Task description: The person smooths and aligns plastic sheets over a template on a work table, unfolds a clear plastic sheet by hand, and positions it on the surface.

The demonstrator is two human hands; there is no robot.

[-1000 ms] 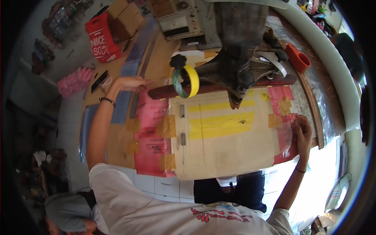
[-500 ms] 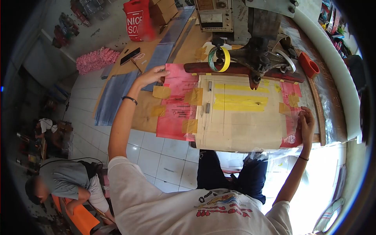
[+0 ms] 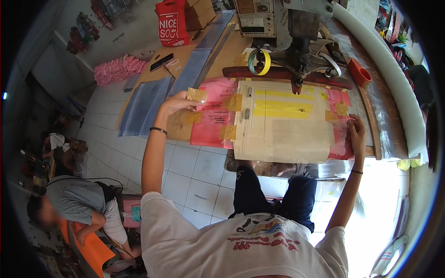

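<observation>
A beige board (image 3: 296, 141) with yellow tape strips across it lies on the worktable under a press. Red plastic sheet strips run down both sides of it, held by patches of brown tape (image 3: 232, 102). My left hand (image 3: 178, 104) is closed at the outer edge of the left red plastic sheet (image 3: 211, 123), beside a brown tape tab (image 3: 198, 95); the fingertips are partly hidden. At the opposite side, my right hand (image 3: 357, 134) pinches the outer edge of the right red plastic sheet (image 3: 340, 149).
The press head (image 3: 299, 60) with its dark red bar (image 3: 259, 73) stands just behind the board. A yellow tape roll (image 3: 265, 62) hangs from it. Blue sheets (image 3: 146, 104), a phone (image 3: 162, 62) and a red bag (image 3: 172, 25) lie left. A co-worker (image 3: 79, 208) sits lower left.
My left hand has come down the red sheet's left edge, from its top corner to the tape tab. My right hand keeps its place at the right edge. The view has shifted slightly.
</observation>
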